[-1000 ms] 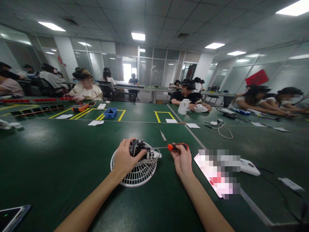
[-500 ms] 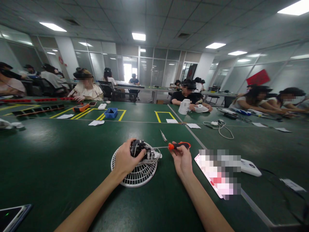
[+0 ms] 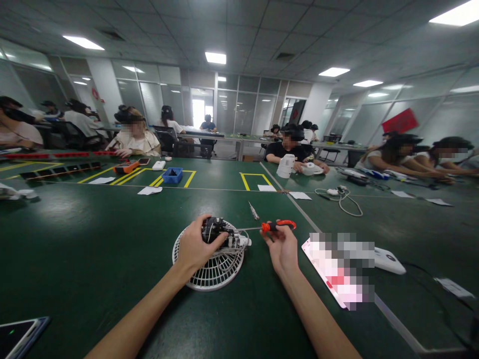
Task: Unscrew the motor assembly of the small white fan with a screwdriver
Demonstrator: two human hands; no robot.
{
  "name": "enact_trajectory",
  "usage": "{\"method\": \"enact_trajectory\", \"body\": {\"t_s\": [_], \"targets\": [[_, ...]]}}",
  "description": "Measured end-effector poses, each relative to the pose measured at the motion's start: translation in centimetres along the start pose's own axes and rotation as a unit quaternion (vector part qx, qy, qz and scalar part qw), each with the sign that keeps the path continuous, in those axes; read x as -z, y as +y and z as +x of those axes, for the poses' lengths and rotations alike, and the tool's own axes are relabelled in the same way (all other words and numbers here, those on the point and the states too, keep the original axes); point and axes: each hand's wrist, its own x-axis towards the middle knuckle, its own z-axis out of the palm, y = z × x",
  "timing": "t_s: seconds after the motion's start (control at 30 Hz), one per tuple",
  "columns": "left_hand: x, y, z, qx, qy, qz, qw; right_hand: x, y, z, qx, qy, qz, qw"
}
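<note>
My left hand (image 3: 194,244) is closed round a black fan motor (image 3: 212,229), which rests over a round white fan grille (image 3: 209,276) on the green table. White plastic parts and a looped cable (image 3: 234,257) lie at the motor's right side. In my right hand (image 3: 283,247) is a screwdriver (image 3: 279,226) with an orange and black handle, pinched between thumb and fingers. Its shaft points left and reaches the motor assembly; the tip's exact contact cannot be made out. Just beyond the shaft lies a small clear-handled screwdriver (image 3: 253,211).
A pink-white phone-like slab (image 3: 322,274), partly pixelated, lies right of my right hand, near a white power strip (image 3: 389,260). Another phone (image 3: 22,336) is at the lower left. Farther off stand a blue bin (image 3: 172,175) and a white housing (image 3: 286,166). Co-workers sit across the table.
Both hands hold nearly the same pose. The screwdriver's handle looks slightly turned, while the motor and grille stay in place.
</note>
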Motion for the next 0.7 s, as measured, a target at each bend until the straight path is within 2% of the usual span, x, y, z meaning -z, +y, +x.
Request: {"method": "enact_trajectory", "body": {"t_s": [0.17,0.37,0.53,0.7], "targets": [[0.05,0.16,0.01,0.001,0.005,0.005,1.000,-0.19,-0.12,-0.06,0.008,-0.012,-0.010,1.000],[0.08,0.26,0.00,-0.005,0.010,0.005,1.000,-0.21,0.38,-0.15,0.005,0.017,-0.061,0.998],[0.11,0.26,-0.01,-0.008,0.012,0.000,1.000,0.00,0.18,-0.16,-0.014,0.001,-0.015,1.000],[-0.01,0.08,-0.01,-0.020,0.018,-0.002,1.000,-0.18,0.04,-0.04,-0.002,-0.015,-0.008,1.000]]}}
